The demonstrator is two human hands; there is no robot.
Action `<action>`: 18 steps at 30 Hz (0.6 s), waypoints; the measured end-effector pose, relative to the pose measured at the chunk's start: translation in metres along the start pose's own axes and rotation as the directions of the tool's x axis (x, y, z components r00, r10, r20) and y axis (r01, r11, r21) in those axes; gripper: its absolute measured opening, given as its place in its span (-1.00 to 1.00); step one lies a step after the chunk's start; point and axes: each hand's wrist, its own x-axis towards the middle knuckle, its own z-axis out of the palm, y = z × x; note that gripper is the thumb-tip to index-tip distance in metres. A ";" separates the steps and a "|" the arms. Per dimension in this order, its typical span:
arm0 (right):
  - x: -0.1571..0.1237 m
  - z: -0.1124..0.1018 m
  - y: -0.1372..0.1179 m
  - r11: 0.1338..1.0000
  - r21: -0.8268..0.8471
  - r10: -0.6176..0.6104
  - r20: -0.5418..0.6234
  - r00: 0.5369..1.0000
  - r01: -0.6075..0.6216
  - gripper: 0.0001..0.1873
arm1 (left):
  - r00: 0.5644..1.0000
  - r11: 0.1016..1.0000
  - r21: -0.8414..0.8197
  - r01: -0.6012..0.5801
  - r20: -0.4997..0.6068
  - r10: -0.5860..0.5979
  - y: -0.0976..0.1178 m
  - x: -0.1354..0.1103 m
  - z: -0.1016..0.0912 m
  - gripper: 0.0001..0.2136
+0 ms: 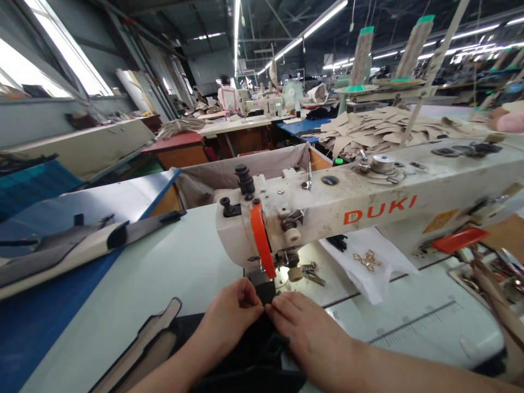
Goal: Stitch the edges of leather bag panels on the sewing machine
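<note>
My left hand (231,314) pinches the edge of a piece of black fabric (245,349) just in front of the sewing machine (319,202). Close beside it, my right hand (303,330) has its fingers pressed together on the same fabric, thumb side toward the left hand. The fabric runs under the machine's head near the needle, by the orange guard (262,240); the needle tip is hard to make out. Its lower part lies bunched between my forearms. Beige pieces with dark edging (158,333) lie left of my left arm.
On the machine bed, a white sheet (368,262) carries gold-coloured metal pieces and black strips. A printed ruler (417,325) crosses the table's right side. Grey and beige panels (94,240) lie at the left, with a cloth-lined bin (245,169) behind the machine.
</note>
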 end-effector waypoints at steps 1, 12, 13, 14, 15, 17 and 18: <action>0.000 0.000 0.000 1.000 0.003 0.000 0.016 1.000 0.000 -0.63 | 1.000 1.000 0.016 0.002 -0.007 -0.002 0.001 0.000 0.000 -0.92; 0.000 0.007 0.000 0.990 -0.128 -0.063 -0.002 0.998 0.062 -0.61 | 0.909 0.835 0.384 -0.394 0.029 0.416 0.000 -0.018 -0.009 -0.87; 0.002 0.005 -0.001 0.989 -0.136 -0.058 0.006 0.998 0.058 -0.61 | 0.835 0.727 0.446 -0.522 0.094 0.542 -0.004 -0.019 -0.010 -0.85; 0.003 0.004 -0.001 0.989 -0.139 -0.056 0.011 0.998 0.057 -0.62 | 0.749 0.601 0.500 -0.624 0.164 0.641 -0.007 -0.021 -0.012 -0.84; 0.004 0.002 -0.002 0.988 -0.142 -0.056 0.011 0.998 0.057 -0.64 | 0.667 0.474 0.547 -0.690 0.226 0.710 -0.011 -0.021 -0.013 -0.84; 0.006 -0.002 -0.002 0.989 -0.140 -0.053 0.006 0.999 0.053 -0.68 | 0.542 0.269 0.623 -0.734 0.300 0.785 -0.018 -0.020 -0.013 -0.83; 0.007 -0.004 -0.002 0.990 -0.135 -0.049 0.009 0.999 0.050 -0.70 | 0.500 0.202 0.649 -0.733 0.314 0.807 -0.021 -0.019 -0.012 -0.81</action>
